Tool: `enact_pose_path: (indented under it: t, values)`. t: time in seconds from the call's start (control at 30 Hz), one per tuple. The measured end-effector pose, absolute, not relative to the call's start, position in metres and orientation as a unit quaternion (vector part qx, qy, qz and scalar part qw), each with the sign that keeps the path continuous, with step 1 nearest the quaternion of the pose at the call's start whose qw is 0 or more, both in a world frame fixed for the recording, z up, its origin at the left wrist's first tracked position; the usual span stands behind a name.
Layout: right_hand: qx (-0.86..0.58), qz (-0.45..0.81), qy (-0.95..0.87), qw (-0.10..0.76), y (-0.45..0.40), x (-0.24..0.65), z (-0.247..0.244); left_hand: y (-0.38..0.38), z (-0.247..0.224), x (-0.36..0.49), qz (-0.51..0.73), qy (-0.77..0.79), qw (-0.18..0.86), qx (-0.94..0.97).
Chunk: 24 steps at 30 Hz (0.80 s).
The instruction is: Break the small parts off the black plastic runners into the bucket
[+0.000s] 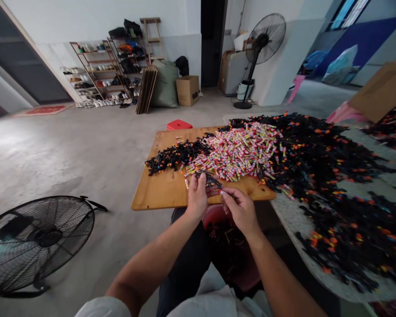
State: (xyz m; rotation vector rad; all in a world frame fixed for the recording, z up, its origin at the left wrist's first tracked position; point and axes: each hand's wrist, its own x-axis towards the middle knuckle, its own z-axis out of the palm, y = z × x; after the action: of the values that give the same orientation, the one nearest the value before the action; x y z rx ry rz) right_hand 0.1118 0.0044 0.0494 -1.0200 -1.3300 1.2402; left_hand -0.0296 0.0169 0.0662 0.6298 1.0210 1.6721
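My left hand (198,196) is closed around a small black toy gun (211,179), thumb on top, just above the near edge of the wooden board. At the toy gun's right end, my right hand (240,209) pinches with thumb and finger; a small red spot shows at the fingertips, too small to make out. Right behind my hands lies a heap of small pink, white and yellow tubes (240,149). To its left is a smaller pile of black toy guns (174,156) with orange parts.
The wooden board (158,191) adjoins a grey table (293,224) heaped with more black toy guns (330,163). Below my hands stands a red container (214,215) with dark pieces inside. A floor fan (49,237) is at left, a red stool (179,125) behind the board.
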Motion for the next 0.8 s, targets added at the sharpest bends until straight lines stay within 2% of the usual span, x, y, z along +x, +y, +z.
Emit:
enact_pose_path:
  t: [0.47, 0.67, 0.8]
  values:
    - [-0.380, 0.616, -0.448, 0.524, 0.010, 0.109, 0.039, 0.012, 0.059, -0.030, 0.691, 0.422, 0.513, 0.285]
    - [-0.375, 0.661, -0.370, 0.535, 0.005, 0.103, 0.044, 0.007, 0.063, -0.028, 0.692, 0.452, 0.460, 0.325]
    - [-0.387, 0.645, -0.362, 0.551, 0.000, 0.099, 0.039, 0.005, 0.063, -0.024, 0.695, 0.469, 0.428, 0.338]
